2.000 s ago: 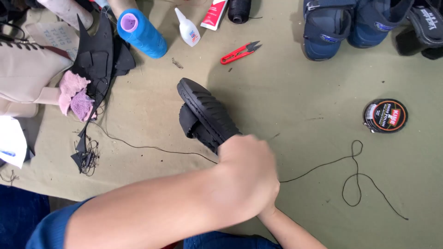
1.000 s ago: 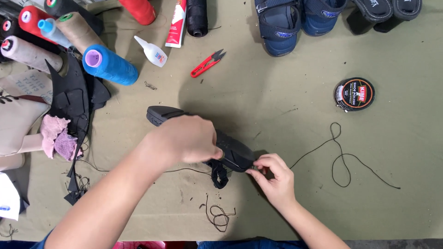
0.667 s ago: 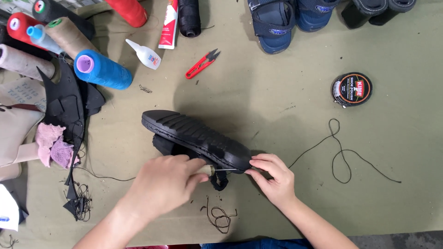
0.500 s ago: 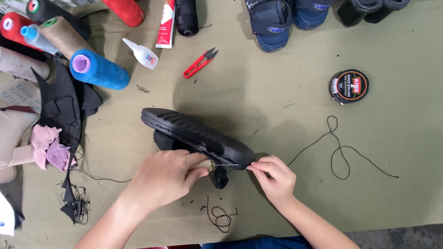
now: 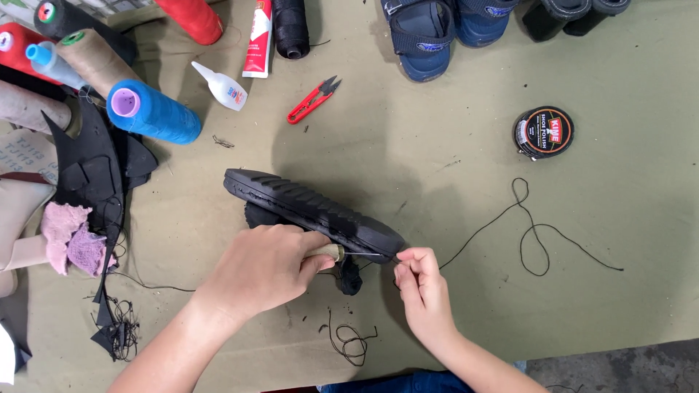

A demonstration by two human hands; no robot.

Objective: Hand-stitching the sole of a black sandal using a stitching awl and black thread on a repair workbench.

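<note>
The left hand [image 5: 266, 269] gripped a wooden-handled awl [image 5: 331, 252] against the black sandal sole [image 5: 313, 211] while right-hand fingers [image 5: 411, 263] pinched black thread [image 5: 495, 222] taut for stitching.

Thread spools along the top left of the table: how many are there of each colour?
Red spools: 2
Blue spools: 2, one large, one pale and thin
Black spools: 2
Tan spool: 1
Total: 7 in plain view; a pale one at the left edge is too cut off to count.
</note>
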